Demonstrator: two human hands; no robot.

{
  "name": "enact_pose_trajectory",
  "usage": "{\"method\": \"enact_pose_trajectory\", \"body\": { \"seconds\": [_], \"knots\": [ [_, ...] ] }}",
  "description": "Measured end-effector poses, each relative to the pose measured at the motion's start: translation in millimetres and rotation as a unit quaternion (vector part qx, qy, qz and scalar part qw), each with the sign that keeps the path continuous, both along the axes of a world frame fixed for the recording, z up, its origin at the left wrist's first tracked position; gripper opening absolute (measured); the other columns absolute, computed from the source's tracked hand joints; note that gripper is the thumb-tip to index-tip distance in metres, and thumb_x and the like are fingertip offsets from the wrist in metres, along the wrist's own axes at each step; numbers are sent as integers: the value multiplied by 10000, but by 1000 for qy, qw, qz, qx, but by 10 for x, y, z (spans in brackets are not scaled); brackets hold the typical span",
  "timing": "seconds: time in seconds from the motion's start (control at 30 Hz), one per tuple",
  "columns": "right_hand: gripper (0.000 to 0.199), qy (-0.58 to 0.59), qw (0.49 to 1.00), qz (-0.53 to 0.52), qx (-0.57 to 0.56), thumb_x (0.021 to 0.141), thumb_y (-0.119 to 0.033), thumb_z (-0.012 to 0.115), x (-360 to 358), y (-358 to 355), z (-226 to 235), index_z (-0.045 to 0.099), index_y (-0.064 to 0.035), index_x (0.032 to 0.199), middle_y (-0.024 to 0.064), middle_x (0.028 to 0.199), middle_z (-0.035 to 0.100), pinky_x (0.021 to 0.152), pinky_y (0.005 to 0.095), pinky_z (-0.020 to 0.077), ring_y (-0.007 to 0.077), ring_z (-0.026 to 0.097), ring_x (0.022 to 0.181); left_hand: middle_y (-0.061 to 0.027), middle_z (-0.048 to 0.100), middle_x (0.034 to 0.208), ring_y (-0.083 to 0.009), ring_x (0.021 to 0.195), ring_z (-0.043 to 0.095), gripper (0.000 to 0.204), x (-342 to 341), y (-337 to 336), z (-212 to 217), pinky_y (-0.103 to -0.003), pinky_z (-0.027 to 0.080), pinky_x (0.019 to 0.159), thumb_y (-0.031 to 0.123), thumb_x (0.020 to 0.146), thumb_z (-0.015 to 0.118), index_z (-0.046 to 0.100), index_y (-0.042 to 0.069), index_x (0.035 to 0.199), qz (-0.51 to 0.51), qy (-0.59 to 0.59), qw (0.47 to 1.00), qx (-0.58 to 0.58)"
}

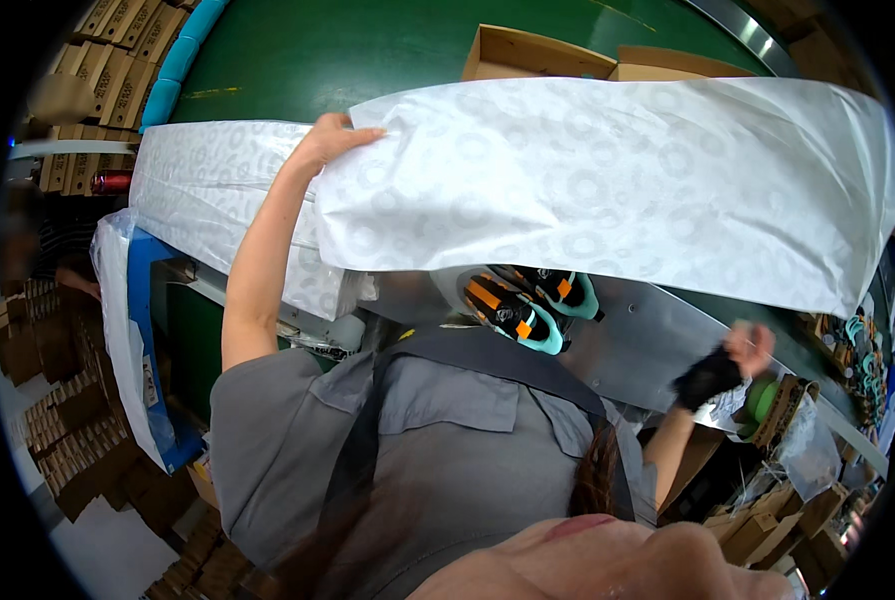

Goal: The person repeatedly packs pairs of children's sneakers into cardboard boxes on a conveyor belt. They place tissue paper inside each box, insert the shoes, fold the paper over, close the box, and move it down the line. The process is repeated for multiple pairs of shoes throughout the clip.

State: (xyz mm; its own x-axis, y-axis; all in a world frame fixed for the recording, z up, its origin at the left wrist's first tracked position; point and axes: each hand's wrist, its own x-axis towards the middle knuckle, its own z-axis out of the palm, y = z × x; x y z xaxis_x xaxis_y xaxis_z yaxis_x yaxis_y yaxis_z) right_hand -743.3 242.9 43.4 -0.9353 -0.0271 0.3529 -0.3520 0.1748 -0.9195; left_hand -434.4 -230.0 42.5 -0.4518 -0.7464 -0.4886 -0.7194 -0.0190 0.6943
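My left hand is closed on the left end of a large white sheet of wrapping paper with a faint grey ring pattern. The sheet spreads across the bench in front of me, its right part bulging up. Just below its near edge, a pair of black, orange and teal shoes rests on the metal bench surface. My right hand, with a black band round the wrist, is off to the right, apart from the sheet. Motion blurs its fingers, and I cannot make out anything in it.
A pile of similar patterned paper lies on the left, by a blue-edged frame. Behind the sheet, an open cardboard box stands on the green surface. Stacked cartons rise at far left. A green tape roll sits right.
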Motion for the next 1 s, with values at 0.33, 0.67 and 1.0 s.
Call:
{"method": "enact_pose_trajectory", "body": {
  "seconds": [0.33, 0.67, 1.0],
  "knots": [
    [61, 356, 676, 506, 400, 642, -135, 539, 1530, -893, -470, 585, -98, 656, 26, 645, 492, 788, 551, 348, 217, 462, 808, -172, 556, 893, -384, 808, 534, 161, -241, -680, -245, -462, 431, 672, 205, 867, 432, 453, 48, 895, -56, 46, 857, -510],
    [345, -80, 857, 459, 220, 720, -231, 639, 791, -2229, 508, 519, 5, 941, 173, 764, 548, 616, 368, 436, 336, 547, 697, -174, 556, 893, -397, 807, 530, 165, -242, -1055, 98, -455, 436, 673, 229, 879, 422, 430, 68, 913, -74, 41, 840, -536],
    [367, 120, 773, 522, 340, 690, -209, 653, 827, -3127, -1127, 542, -26, 988, 195, 941, 584, 750, 353, 437, 316, 550, 910, -142, 605, 968, -203, 827, 605, 409, -1411, -160, 706, -300, 485, 724, 322, 846, 540, 541, -66, 975, -106, 433, 859, 252]
  ]
}}
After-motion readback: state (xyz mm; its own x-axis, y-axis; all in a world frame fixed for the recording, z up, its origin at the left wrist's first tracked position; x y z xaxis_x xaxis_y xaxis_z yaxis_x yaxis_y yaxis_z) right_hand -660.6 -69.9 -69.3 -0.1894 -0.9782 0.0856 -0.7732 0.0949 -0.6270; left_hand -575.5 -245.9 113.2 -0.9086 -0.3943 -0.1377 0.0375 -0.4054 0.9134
